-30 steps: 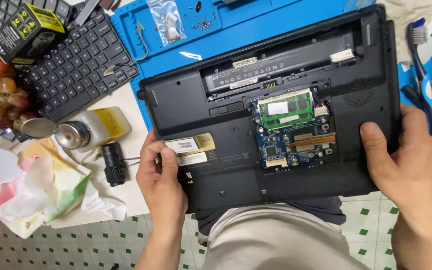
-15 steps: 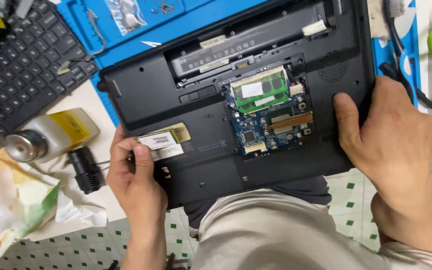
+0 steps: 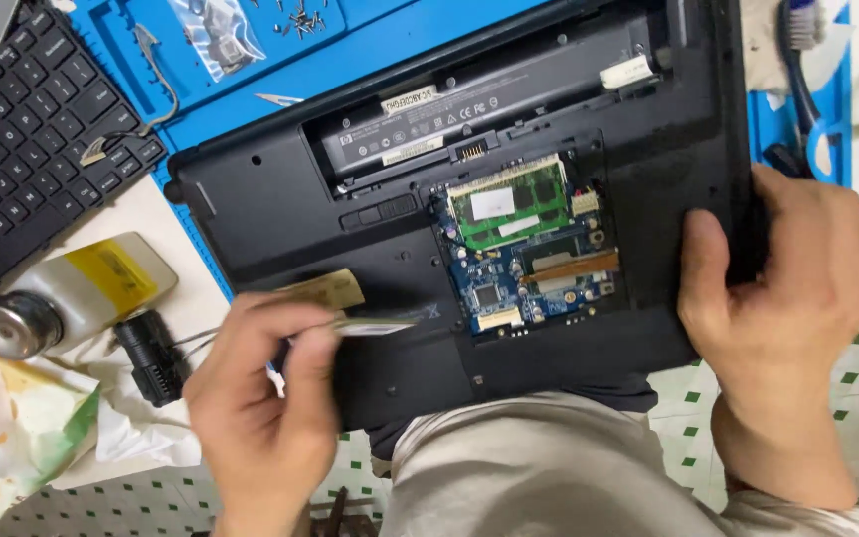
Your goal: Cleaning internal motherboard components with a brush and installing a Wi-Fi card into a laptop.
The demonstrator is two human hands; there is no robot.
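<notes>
Black laptop [image 3: 350,209], upturned, lying across blue mat [image 3: 400,50] and bench edge, near side overhanging the lap. Open bay exposing green memory board [image 3: 509,204] above blue circuit board [image 3: 529,283]. Left hand [image 3: 260,398] at lower left of the base, fingers pinched on a thin flat card [image 3: 375,324], possibly a small circuit board; blurred. Tan label [image 3: 325,291] just beside. Right hand [image 3: 787,288] clamped over the right edge, thumb on the base. Left of the laptop: black keyboard [image 3: 22,149], clear bottle with metal cap [image 3: 62,298], small black cylinder [image 3: 151,358], crumpled tissue [image 3: 12,438]. Loose screws [image 3: 300,15] on mat.
</notes>
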